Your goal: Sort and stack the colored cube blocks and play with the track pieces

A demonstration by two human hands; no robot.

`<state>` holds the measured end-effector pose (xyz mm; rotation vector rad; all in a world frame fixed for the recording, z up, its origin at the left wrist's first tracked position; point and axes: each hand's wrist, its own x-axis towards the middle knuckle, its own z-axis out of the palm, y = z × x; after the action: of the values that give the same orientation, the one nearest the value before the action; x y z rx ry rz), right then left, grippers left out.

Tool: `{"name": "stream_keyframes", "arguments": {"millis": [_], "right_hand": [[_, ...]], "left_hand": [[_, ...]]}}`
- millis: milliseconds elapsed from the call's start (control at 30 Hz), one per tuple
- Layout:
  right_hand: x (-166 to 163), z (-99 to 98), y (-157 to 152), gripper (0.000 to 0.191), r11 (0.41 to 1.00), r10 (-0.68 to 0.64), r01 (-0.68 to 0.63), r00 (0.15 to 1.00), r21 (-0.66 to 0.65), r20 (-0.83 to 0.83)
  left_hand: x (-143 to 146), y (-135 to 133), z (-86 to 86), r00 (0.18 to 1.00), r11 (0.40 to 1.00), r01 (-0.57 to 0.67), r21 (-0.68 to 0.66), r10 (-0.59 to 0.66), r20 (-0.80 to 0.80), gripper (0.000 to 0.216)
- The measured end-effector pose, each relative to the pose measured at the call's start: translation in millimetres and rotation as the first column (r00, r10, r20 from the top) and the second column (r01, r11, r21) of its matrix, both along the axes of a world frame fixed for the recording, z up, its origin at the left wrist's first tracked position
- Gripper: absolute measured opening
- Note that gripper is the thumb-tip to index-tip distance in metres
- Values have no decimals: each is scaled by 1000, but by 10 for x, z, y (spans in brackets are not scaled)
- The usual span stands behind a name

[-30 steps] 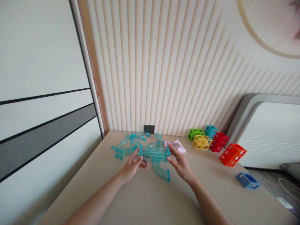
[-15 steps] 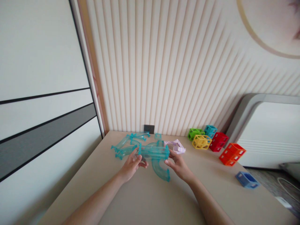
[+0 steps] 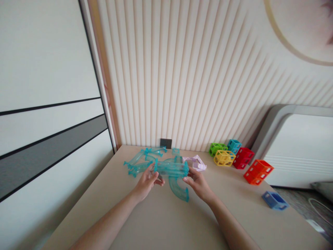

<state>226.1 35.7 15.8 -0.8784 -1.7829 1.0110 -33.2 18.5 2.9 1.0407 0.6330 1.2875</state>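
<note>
My left hand [image 3: 147,182] and my right hand [image 3: 199,182] each grip one end of a straight, clear teal tube piece [image 3: 171,169], held level just above the beige table [image 3: 166,222]. A curved teal tube [image 3: 179,189] lies on the table right below it, between my hands. Several more teal tube pieces [image 3: 140,161] lie behind my left hand. A pale pink folded piece [image 3: 195,162] rests just beyond my right hand.
Open-frame cubes stand at the back right: green [image 3: 217,149], yellow [image 3: 224,158], teal [image 3: 233,145], red [image 3: 242,157] and orange [image 3: 258,171]. A blue frame block [image 3: 275,200] lies near the right edge. A dark socket [image 3: 165,143] sits in the slatted wall.
Both hands drew slightly closer to me and together, keeping hold of the straight tube; everything else stayed put.
</note>
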Motion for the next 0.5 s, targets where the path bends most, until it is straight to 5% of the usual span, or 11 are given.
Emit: {"name": "stream_keyframes", "arguments": {"millis": [500], "right_hand": [[11, -5, 18, 48, 1000, -24, 24, 1000, -5, -18]], "left_hand": [[-29, 48, 16, 999, 999, -46, -26, 47, 23, 64]]}}
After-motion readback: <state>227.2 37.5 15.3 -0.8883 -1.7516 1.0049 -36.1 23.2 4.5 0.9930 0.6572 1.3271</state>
